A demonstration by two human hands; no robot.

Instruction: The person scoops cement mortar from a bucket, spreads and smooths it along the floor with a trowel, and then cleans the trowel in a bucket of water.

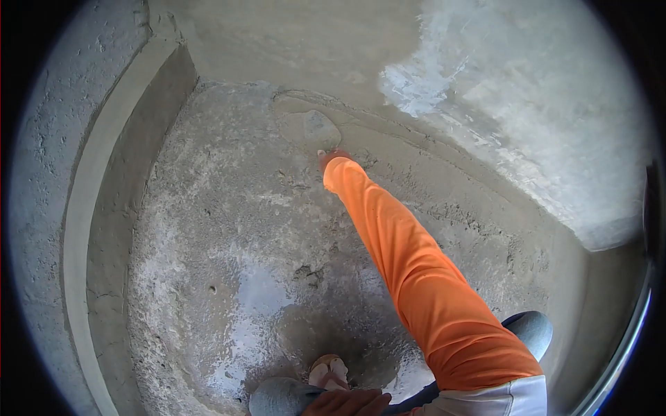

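Note:
My right hand (331,157), at the end of an orange sleeve (416,256), reaches out to the far part of the floor. Its fingers are closed at the near edge of a flat grey trowel blade (320,127), whose handle is hidden by the hand. The blade lies on a smooth band of wet mortar (291,114) along the foot of the wall. Low in the view, my left hand (350,402) rests by my knee, mostly cut off by the frame edge; what its fingers do is unclear.
Rough, damp concrete floor (229,208) spreads between a raised ledge (104,159) at left and a plastered wall (541,111) at right. My foot (329,371) and knees show at the bottom. A metal edge (628,347) curves at lower right.

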